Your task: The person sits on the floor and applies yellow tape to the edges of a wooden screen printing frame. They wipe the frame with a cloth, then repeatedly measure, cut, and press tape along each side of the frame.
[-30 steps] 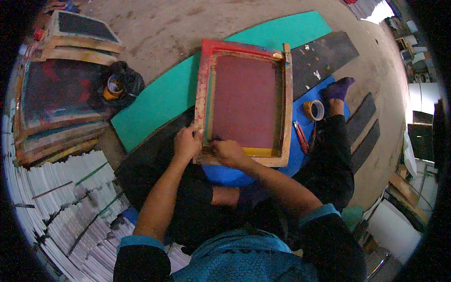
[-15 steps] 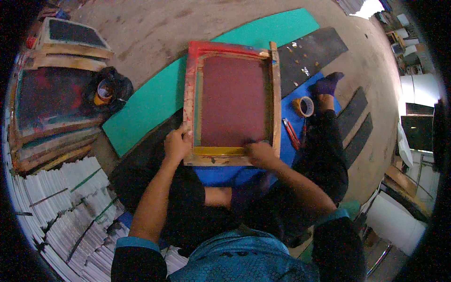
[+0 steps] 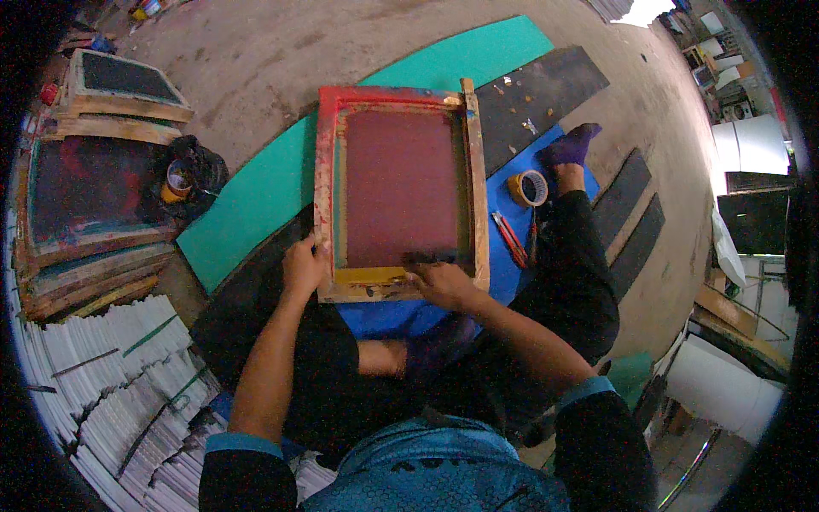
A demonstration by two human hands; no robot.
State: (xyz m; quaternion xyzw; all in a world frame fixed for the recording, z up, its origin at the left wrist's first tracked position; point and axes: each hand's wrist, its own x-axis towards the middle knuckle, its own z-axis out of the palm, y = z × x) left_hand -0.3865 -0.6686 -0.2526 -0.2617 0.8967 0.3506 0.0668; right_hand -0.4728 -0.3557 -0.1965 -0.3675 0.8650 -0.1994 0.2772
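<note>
My left hand (image 3: pixel 303 266) grips the near-left corner of the wooden screen-printing frame (image 3: pixel 399 192), fingers wrapped on its edge. My right hand (image 3: pixel 439 282) presses a dark squeegee (image 3: pixel 431 256) on the red mesh, closed around it. Frame lies at 12 o'clock over the blue sheet (image 3: pixel 512 247); tape roll (image 3: pixel 529 188) at 2 o'clock.

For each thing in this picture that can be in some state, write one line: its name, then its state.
Screen-printing frame: flat, mesh stained dark red.
Left hand: gripping the frame's near left corner.
Right hand: resting on the frame's near edge.
Tape roll: lying flat on the blue sheet.
Stacked frames: piled, paint-stained.
Paint can: open.
</note>
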